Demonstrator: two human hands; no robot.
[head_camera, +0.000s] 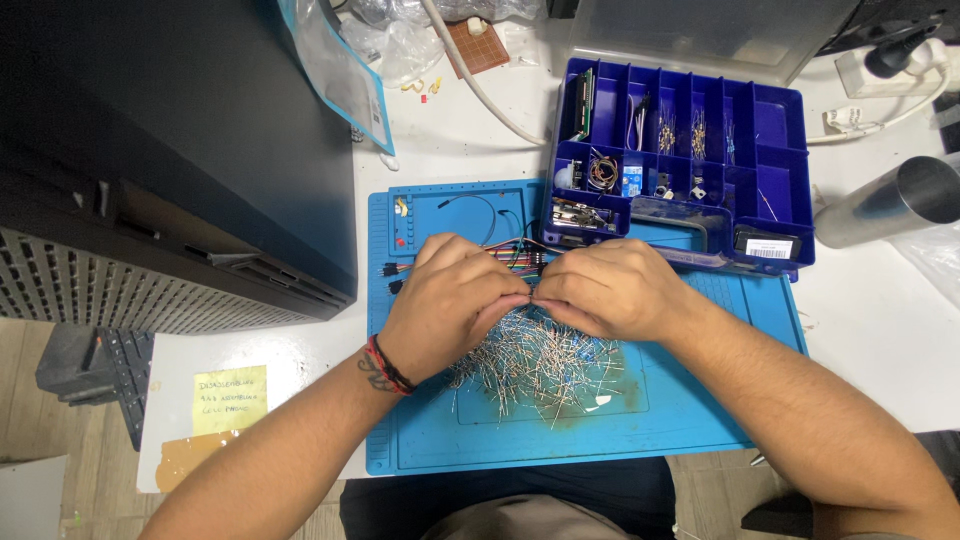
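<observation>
My left hand (450, 300) and my right hand (608, 288) meet fingertip to fingertip above a blue work mat (690, 420). Both pinch something small between them, seemingly one of the thin wire-legged parts; the item itself is hidden by the fingers. Under the hands lies a loose pile of small wire-legged components (540, 365). A bundle of coloured jumper wires (515, 255) lies on the mat just beyond my knuckles. A red and black band circles my left wrist.
A blue compartment box (775, 130) with small electronic parts sits at the far right of the mat. A black case (170, 150) fills the left. A metal cylinder (885, 205), a yellow note (230, 398), white cables and plastic bags lie around.
</observation>
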